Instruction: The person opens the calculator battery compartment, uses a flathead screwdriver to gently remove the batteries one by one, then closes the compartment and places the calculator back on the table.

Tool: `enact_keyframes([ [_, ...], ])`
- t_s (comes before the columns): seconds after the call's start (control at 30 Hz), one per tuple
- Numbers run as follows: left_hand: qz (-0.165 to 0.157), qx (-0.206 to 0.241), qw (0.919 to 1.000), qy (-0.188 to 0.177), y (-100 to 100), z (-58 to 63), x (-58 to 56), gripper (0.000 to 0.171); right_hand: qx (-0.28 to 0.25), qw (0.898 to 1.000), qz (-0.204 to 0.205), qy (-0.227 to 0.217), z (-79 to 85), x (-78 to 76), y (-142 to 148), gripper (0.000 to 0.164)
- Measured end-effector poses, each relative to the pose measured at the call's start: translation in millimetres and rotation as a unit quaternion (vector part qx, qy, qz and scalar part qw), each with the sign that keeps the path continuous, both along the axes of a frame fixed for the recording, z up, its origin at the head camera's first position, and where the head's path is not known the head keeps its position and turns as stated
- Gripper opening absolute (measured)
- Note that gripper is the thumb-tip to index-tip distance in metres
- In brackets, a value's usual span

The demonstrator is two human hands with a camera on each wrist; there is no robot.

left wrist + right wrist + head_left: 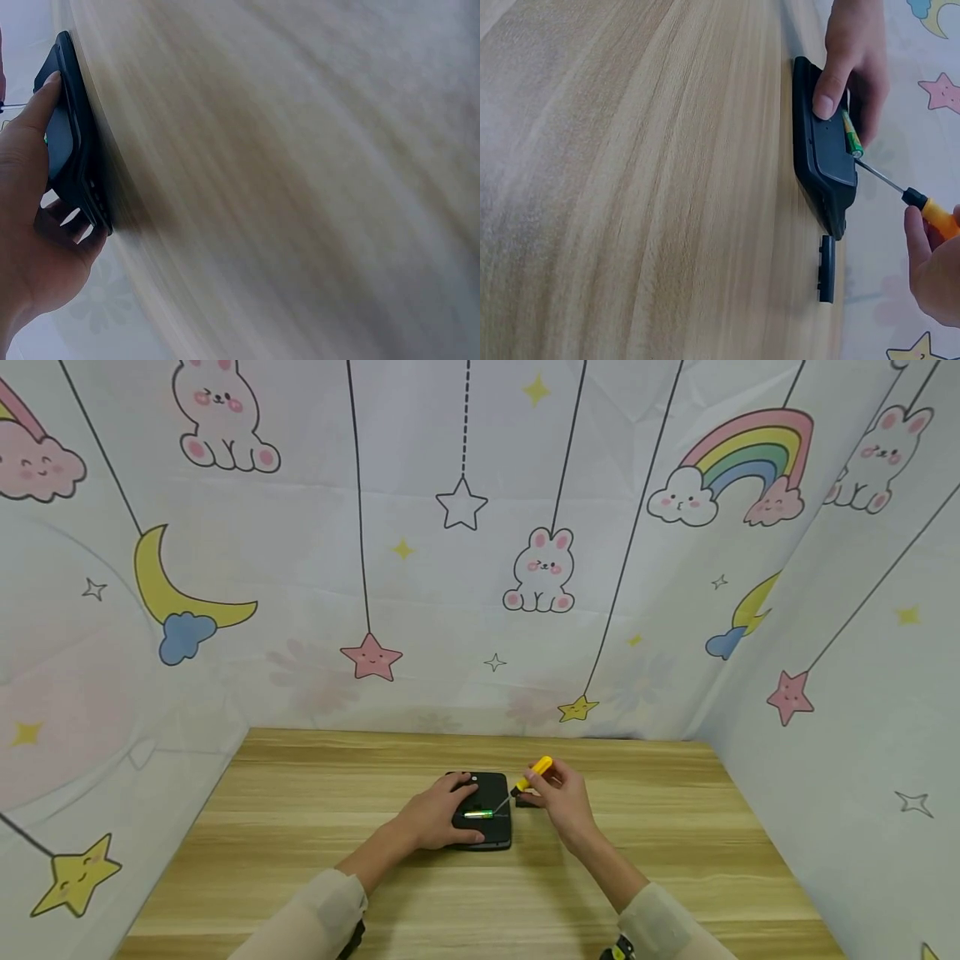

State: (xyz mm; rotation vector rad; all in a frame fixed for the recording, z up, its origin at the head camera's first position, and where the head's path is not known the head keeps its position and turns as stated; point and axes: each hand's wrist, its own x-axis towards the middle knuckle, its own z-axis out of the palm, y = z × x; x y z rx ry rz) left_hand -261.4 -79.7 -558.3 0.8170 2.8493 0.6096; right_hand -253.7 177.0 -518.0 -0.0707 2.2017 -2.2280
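Observation:
A black, flat device [491,791] with rounded corners lies on the wooden table, its kind unclear. My left hand [433,817] holds it from the left side, with the thumb [824,106] on its surface and the other fingers spread toward its far edge. A green battery [478,815] sits in the device's back and rises slightly above it in the right wrist view. My right hand [567,803] grips a yellow-handled screwdriver [536,774], its thin metal shaft slanting down to the battery's right end. Whether the tip touches the battery is hard to tell.
Beside the device, under my right hand, lies a small black cover [826,270] with little tabs along one edge. Wood-grain tabletop [315,785] surrounds everything. A white cloth backdrop [420,585] with cartoon prints stands behind the table and at its sides.

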Motion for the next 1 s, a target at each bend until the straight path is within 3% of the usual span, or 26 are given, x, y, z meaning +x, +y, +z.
enact_keyframes([
  [0.67,-0.003,-0.005,1.0,0.002,0,0.7,0.4,0.094,0.049,0.998,0.002,0.031,19.1,1.1,-4,0.036],
  [1.0,0.001,-0.005,1.0,-0.001,0,-0.3,0.0,0.095,0.032,0.999,0.001,0.035,26.6,-5.4,-4,0.033],
])
